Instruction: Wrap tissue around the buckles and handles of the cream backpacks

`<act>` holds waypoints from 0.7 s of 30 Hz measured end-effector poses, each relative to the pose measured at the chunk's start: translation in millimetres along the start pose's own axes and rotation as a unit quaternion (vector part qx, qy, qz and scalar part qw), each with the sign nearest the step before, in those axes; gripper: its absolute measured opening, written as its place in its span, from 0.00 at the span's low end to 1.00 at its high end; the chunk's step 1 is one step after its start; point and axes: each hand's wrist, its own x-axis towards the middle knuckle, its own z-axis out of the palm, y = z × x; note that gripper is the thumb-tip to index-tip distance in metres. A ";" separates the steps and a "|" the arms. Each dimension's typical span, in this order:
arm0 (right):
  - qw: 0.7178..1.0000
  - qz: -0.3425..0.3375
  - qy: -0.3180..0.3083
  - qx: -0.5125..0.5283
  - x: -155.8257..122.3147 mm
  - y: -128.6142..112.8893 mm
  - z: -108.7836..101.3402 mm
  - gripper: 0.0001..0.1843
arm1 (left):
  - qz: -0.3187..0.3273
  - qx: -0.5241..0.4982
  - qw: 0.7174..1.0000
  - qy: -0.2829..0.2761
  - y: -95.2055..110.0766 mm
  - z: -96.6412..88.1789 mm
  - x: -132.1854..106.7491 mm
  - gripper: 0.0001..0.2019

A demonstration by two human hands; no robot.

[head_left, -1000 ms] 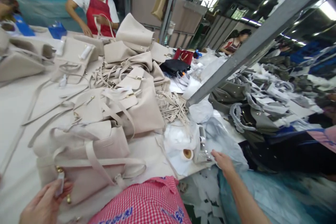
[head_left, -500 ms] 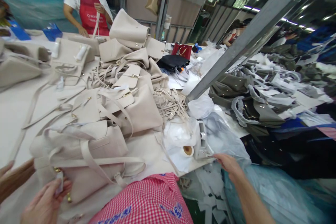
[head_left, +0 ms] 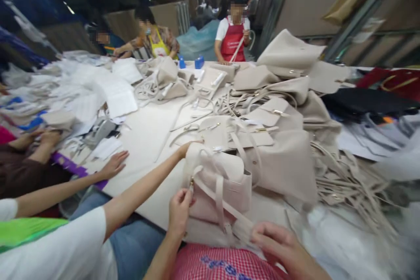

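A cream leather handbag (head_left: 234,188) stands in front of me at the table edge, its straps looping over its front. My left hand (head_left: 180,210) pinches a small pale, wrapped tab hanging below a gold clasp (head_left: 192,180) on the bag's left side. My right hand (head_left: 278,243) is blurred, low on the right beside the end of a cream strap (head_left: 241,216). Its fingers are pressed together; what lies in them, if anything, I cannot make out. A co-worker's hand (head_left: 193,143) reaches to the bag's far left side.
More cream handbags (head_left: 282,162) are piled behind and to the right, with a heap of loose straps (head_left: 348,183). A black bag (head_left: 367,100) lies at the far right. The co-worker's other hand (head_left: 114,165) rests on the table at left. People stand across the table.
My view has swung left. My right hand has come from the tape dispenser to beside the bag. My left hand still pinches the tab. The neighbour's arm now shows more fully.
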 end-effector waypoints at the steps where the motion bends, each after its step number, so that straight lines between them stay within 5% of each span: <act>1: 0.995 -0.001 -0.101 0.005 12.8 -23.6 27.3 0.11 | 0.003 -0.005 1.000 0.001 -0.3 -1.2 -2.5 0.16; 4: 0.966 0.005 -0.258 -0.021 49.3 -60.1 94.9 0.09 | 0.009 -0.023 1.000 -0.005 -0.6 -5.1 -9.4 0.14; 7: 0.971 -0.049 -0.206 -0.113 81.5 -53.8 124.8 0.09 | 0.009 -0.041 0.999 -0.014 -1.0 -7.5 -15.0 0.11; 10: 0.959 -0.127 -0.136 -0.213 100.6 -39.8 125.7 0.09 | 0.011 -0.039 0.999 -0.030 -1.2 -7.5 -21.4 0.11; 15: 0.958 -0.130 -0.120 -0.227 96.9 -34.2 110.4 0.11 | 0.004 -0.002 0.998 -0.055 0.4 -3.4 -33.8 0.11; 21: 0.983 -0.007 -0.179 0.025 87.3 -24.8 87.2 0.15 | -0.044 -0.008 0.997 -0.066 -1.1 -3.2 -44.0 0.11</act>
